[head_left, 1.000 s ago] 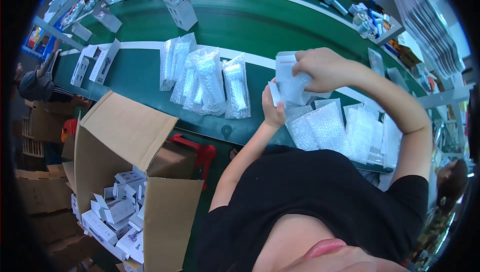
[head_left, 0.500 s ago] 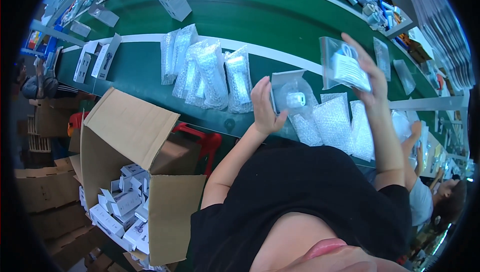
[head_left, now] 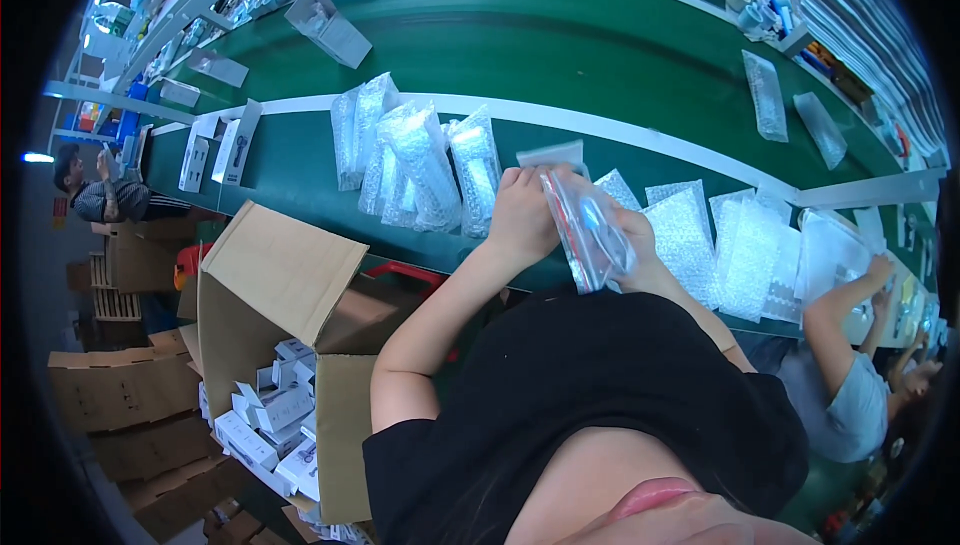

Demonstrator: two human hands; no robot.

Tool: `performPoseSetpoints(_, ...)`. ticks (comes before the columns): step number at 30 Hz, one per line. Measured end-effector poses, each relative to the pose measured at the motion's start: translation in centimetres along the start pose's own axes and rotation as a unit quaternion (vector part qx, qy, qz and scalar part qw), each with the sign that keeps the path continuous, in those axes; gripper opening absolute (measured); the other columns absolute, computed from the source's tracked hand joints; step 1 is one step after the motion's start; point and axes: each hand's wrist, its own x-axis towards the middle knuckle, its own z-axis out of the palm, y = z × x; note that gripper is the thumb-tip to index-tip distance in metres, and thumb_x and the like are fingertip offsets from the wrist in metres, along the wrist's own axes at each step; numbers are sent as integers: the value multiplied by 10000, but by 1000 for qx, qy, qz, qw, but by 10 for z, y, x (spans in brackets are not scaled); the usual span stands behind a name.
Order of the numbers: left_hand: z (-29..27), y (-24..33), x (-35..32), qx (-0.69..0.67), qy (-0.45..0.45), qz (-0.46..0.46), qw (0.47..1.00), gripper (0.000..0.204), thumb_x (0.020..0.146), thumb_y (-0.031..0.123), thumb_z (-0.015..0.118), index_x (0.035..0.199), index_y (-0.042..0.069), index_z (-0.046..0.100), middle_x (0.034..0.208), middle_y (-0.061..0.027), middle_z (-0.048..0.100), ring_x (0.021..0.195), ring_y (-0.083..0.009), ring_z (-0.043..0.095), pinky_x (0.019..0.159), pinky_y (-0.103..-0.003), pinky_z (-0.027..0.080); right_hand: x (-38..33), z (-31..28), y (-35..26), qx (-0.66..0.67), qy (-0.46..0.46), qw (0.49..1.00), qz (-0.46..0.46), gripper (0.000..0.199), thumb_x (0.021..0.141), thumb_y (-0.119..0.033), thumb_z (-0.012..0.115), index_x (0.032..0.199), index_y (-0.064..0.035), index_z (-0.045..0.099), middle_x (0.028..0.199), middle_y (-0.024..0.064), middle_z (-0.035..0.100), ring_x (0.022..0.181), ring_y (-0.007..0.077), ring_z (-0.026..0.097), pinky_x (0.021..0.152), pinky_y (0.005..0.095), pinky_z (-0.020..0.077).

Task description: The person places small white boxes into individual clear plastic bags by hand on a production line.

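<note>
My right hand (head_left: pixel 641 243) is closed on a clear zip bag (head_left: pixel 588 230) with a red strip, just in front of my chest; something pale shows through its plastic. My left hand (head_left: pixel 524 217) has its fingers curled at a small white box (head_left: pixel 553 155), right against the bag's edge. Only the box's raised flap shows; the hands and the bag hide the rest. Left of my hands, several bubble-wrap pouches (head_left: pixel 424 167) with items inside lie on the green table. To the right lie flat bubble-wrap bags (head_left: pixel 682 240).
On my left, an open brown carton (head_left: pixel 285 255) holds several small white boxes (head_left: pixel 268 420). An open white box (head_left: pixel 333 33) lies on the green belt (head_left: pixel 560 55) beyond the white rail. Loose pouches (head_left: pixel 765 95) lie at far right. A co-worker's arm (head_left: pixel 838 310) reaches in at right.
My right hand has brought the zip bag down and left to the white box. My left hand's fingers have curled in at the box. The view has shifted slightly.
</note>
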Motion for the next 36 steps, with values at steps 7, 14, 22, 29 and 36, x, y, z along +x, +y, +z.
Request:
performPoseSetpoints(7,2,10,4,43,-144,-30,988,212,675,160,549,841,35,586,829,-83,535,779,-219,480,759,-339,332,22,-21,-9,43,112,991,-52,432,833,-107,451,1251,-62,349,1061,130,542,868,199,574,690,286,491)
performPoseSetpoints(14,25,20,-28,36,93,67,993,162,693,104,538,833,37,583,812,-65,541,764,-204,488,774,-334,343,51,-19,-23,-425,173,853,-249,351,800,-57,479,1144,-72,411,1006,94,550,799,204,563,679,270,464)
performPoseSetpoints(22,27,17,-40,5,153,64,986,116,671,56,592,787,51,590,826,-48,538,743,-181,491,751,-313,358,53,29,-43,-916,50,398,32,279,705,5,536,974,-49,484,974,103,524,795,210,537,690,259,430)
performPoseSetpoints(29,29,12,-39,-8,191,56,980,104,676,65,581,779,50,588,833,-47,524,737,-180,473,734,-303,352,55,37,-42,-942,6,322,-97,227,699,-16,561,918,-33,503,931,115,528,802,217,543,693,260,431)
performPoseSetpoints(36,31,11,-40,-18,198,67,978,126,696,107,544,801,43,571,846,-60,504,740,-190,456,738,-293,346,39,14,-43,-974,-132,166,-86,244,707,-87,601,924,-17,515,906,119,553,873,256,550,781,309,414)
